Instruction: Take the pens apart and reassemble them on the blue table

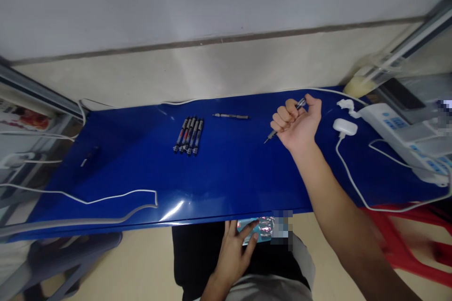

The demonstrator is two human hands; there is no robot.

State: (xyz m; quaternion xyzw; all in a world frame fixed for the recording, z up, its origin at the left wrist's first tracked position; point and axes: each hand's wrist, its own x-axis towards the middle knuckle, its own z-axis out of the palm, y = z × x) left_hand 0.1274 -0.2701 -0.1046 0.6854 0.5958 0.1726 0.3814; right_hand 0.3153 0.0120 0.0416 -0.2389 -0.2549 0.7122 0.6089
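My right hand (298, 121) is raised over the right part of the blue table (226, 183), fingers curled round a slim metal screwdriver (271, 137) whose tip points down and left. My left hand (237, 249) rests below the table's front edge on my lap, fingers wrapped over a phone (259, 229) with a lit screen. A row of several pen-like screwdrivers (189, 135) lies side by side left of centre. One more single screwdriver (231, 115) lies crosswise near the table's far edge.
A white charger plug (345, 127) with its cable (353, 183) lies right of my hand, beside a white power strip (406, 136). Another white cable (106, 197) loops over the table's left front. A red stool (413, 240) stands at lower right. A wall runs behind.
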